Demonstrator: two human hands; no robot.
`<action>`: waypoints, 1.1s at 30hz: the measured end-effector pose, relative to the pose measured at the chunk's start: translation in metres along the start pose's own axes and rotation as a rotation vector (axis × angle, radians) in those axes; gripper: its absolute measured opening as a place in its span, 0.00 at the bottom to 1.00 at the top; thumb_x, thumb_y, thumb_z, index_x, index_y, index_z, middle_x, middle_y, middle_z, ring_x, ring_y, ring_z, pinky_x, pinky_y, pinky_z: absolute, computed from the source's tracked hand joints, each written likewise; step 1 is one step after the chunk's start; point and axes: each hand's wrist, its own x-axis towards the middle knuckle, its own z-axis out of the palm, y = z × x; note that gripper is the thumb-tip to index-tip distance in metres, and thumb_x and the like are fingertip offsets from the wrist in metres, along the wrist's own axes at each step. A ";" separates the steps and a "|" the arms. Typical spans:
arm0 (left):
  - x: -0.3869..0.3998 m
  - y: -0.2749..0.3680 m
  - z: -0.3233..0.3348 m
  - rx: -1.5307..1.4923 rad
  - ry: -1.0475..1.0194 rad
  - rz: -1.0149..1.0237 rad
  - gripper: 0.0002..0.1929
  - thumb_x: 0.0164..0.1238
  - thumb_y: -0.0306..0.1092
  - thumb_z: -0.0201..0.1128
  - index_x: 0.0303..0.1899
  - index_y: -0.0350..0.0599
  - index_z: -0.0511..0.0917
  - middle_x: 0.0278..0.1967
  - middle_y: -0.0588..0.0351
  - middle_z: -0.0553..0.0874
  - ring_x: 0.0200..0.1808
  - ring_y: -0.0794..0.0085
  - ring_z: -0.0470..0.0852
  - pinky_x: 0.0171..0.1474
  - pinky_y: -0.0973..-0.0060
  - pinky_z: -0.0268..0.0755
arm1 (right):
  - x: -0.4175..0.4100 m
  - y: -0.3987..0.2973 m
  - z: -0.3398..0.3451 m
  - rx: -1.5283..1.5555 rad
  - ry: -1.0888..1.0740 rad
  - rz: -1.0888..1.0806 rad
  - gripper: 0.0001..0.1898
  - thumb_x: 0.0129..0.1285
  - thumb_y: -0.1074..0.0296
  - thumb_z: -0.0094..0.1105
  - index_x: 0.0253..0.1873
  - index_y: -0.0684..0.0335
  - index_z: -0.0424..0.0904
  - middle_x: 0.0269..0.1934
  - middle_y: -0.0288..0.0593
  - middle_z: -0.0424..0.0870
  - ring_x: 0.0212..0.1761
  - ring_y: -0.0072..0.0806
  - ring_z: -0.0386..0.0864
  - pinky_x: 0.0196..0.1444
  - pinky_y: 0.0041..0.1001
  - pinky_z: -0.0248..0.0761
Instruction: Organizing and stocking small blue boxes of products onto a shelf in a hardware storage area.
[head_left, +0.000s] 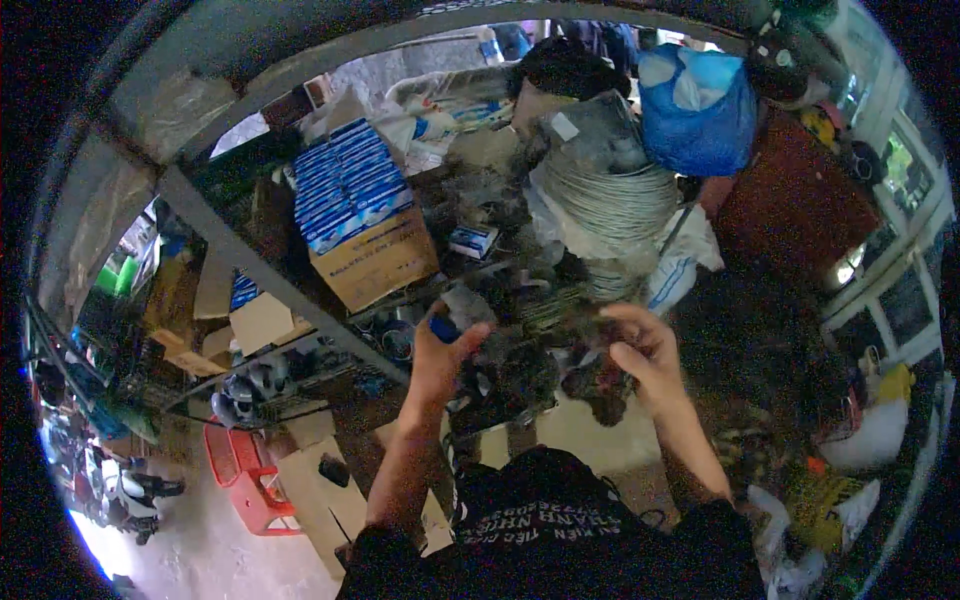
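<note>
My left hand (440, 349) is raised in front of me, its fingers around a small grey and blue object (466, 307); blur hides what kind it is. To the right, my right hand (651, 356) has its thumb and fingers curled towards each other. Dark clutter (592, 367) lies behind and below its fingertips, and I cannot tell whether the hand grips any of it. Beyond the left hand stands an open carton (379, 259) packed with rows of blue and white boxes (352, 180). One similar small box (473, 241) lies apart, right of the carton.
A large coil of pale cable (611, 191) sits at the back, beside a blue plastic bag (697, 120). A metal frame bar (262, 259) slants across the left side. Cardboard (304, 469) and a red plastic chair (251, 480) are at lower left, with a motorbike (124, 487) farther off.
</note>
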 end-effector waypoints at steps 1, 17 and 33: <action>-0.001 -0.008 0.003 0.003 0.009 0.000 0.19 0.55 0.30 0.70 0.47 0.39 0.74 0.38 0.57 0.82 0.36 0.73 0.82 0.39 0.73 0.76 | -0.002 -0.002 0.008 -0.087 0.048 -0.042 0.13 0.55 0.70 0.66 0.45 0.64 0.78 0.37 0.36 0.80 0.35 0.17 0.75 0.36 0.20 0.69; -0.024 -0.002 0.053 -0.984 -0.065 -0.349 0.27 0.62 0.61 0.56 0.52 0.48 0.70 0.45 0.56 0.79 0.47 0.64 0.77 0.55 0.63 0.69 | -0.002 0.039 0.078 -0.327 0.219 -0.403 0.09 0.51 0.76 0.67 0.35 0.63 0.74 0.32 0.35 0.77 0.32 0.19 0.73 0.35 0.20 0.66; -0.019 -0.028 0.035 -0.568 0.081 -0.052 0.25 0.56 0.33 0.68 0.52 0.46 0.65 0.42 0.57 0.77 0.44 0.70 0.77 0.47 0.69 0.72 | 0.013 0.052 0.063 -0.125 0.193 -0.095 0.11 0.45 0.77 0.65 0.34 0.64 0.74 0.30 0.36 0.79 0.34 0.21 0.75 0.39 0.21 0.67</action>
